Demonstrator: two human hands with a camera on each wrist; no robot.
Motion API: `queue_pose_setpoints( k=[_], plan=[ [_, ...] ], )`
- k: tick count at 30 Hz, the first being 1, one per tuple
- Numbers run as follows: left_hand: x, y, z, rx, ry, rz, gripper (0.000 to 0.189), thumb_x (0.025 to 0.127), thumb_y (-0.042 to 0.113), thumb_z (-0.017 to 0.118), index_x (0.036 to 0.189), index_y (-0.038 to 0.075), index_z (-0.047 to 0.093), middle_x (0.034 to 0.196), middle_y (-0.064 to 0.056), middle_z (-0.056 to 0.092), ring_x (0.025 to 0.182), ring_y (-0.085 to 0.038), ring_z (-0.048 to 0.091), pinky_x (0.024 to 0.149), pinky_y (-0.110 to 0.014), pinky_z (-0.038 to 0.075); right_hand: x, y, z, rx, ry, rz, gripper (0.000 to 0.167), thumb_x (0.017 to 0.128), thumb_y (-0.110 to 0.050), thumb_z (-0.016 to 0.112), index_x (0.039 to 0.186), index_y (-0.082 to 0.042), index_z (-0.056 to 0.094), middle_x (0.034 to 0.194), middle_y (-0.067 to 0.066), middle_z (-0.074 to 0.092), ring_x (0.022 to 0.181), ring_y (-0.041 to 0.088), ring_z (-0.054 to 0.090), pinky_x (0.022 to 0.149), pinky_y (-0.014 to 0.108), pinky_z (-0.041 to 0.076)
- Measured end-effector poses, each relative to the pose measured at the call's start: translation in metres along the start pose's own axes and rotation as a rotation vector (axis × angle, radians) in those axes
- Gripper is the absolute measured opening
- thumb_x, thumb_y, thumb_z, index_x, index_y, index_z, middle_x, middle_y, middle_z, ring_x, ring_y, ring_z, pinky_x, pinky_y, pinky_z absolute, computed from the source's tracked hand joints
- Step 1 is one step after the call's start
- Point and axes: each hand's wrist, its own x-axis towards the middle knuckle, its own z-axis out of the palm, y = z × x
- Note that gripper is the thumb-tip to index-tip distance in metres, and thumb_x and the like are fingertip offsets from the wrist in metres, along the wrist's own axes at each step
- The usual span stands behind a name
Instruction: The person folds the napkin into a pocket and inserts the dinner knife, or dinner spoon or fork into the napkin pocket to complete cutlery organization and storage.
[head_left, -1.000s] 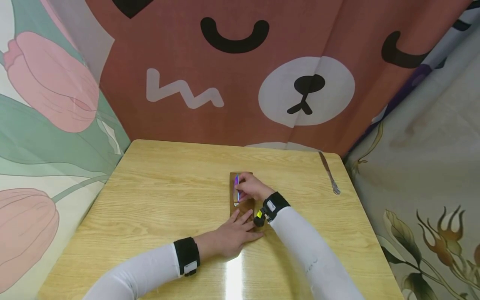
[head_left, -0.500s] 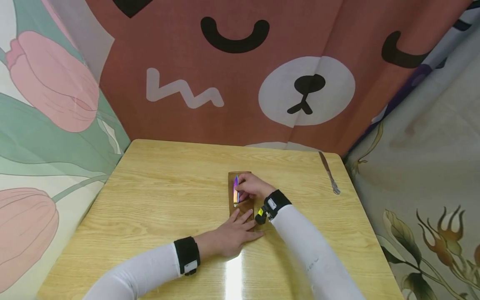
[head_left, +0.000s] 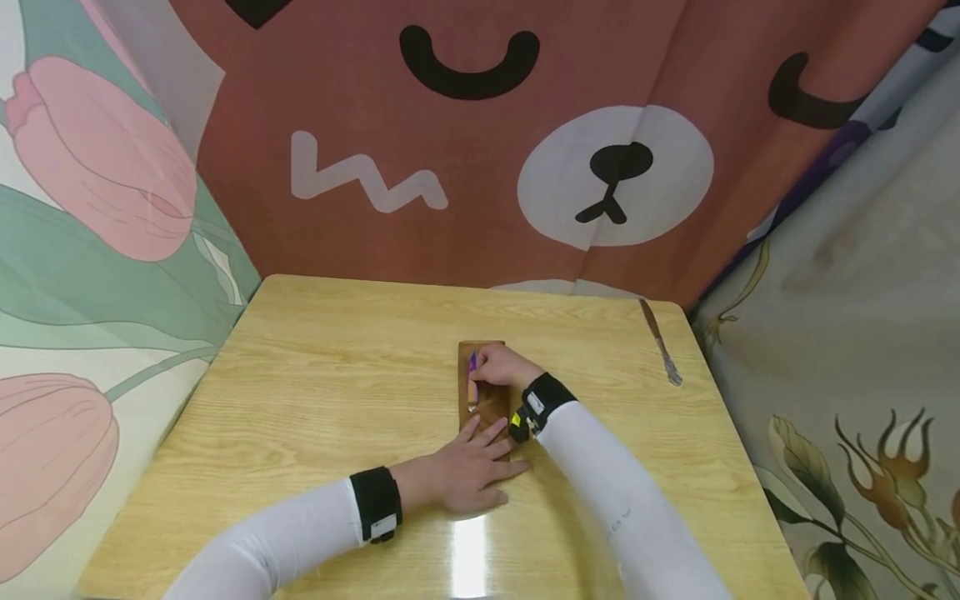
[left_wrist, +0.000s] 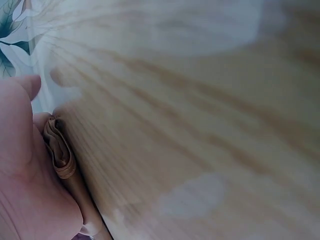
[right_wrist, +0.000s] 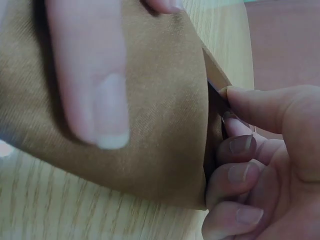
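Observation:
A folded brown cloth napkin [head_left: 491, 408] lies lengthwise on the wooden table, its upper layer forming a pocket. My left hand [head_left: 467, 477] rests on its near end with fingers spread. In the left wrist view, the napkin's rolled layers [left_wrist: 61, 155] show beside the palm. With thumb and fingers, my right hand [head_left: 506, 367] pinches a slim, rainbow-coloured metal piece [head_left: 473, 387] over the far part of the napkin. The right wrist view has those fingertips at the mouth of the cloth pocket [right_wrist: 155, 110]; the metal's lower end is hidden there.
A table knife [head_left: 660, 342] with an ornate handle lies near the far right corner of the table [head_left: 337, 375]. A brown curtain [head_left: 465, 242] with a bear face hangs behind the table, with patterned cloth on both sides.
The rainbow-coloured piece has turned slightly in my right fingers and looks narrower now. My left hand stays on the napkin. The head view has tilted slightly.

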Motion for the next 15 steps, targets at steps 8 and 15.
queue_pose_setpoints(
  k=[8, 15],
  plan=[
    [-0.0005, -0.0009, -0.0005, 0.030, -0.010, 0.006, 0.072, 0.100, 0.075, 0.030, 0.163, 0.043, 0.020, 0.170, 0.000, 0.029, 0.162, -0.038, 0.004, 0.124, -0.071, 0.012, 0.0043, -0.0001, 0.0039, -0.070, -0.035, -0.012, 0.022, 0.097, -0.023, 0.070, 0.083, -0.010, 0.060, 0.075, -0.002, 0.054, 0.068, 0.013, 0.053, 0.059, 0.022, 0.042],
    [0.0008, -0.0014, 0.0014, 0.047, -0.010, 0.010, 0.077, 0.097, 0.080, 0.030, 0.163, 0.042, 0.020, 0.169, -0.001, 0.032, 0.162, -0.038, 0.006, 0.123, -0.071, 0.012, 0.0020, -0.0039, 0.0050, -0.127, -0.030, -0.015, 0.024, 0.098, -0.028, 0.068, 0.081, -0.012, 0.062, 0.073, -0.002, 0.055, 0.066, 0.012, 0.053, 0.058, 0.023, 0.041]
  ],
)
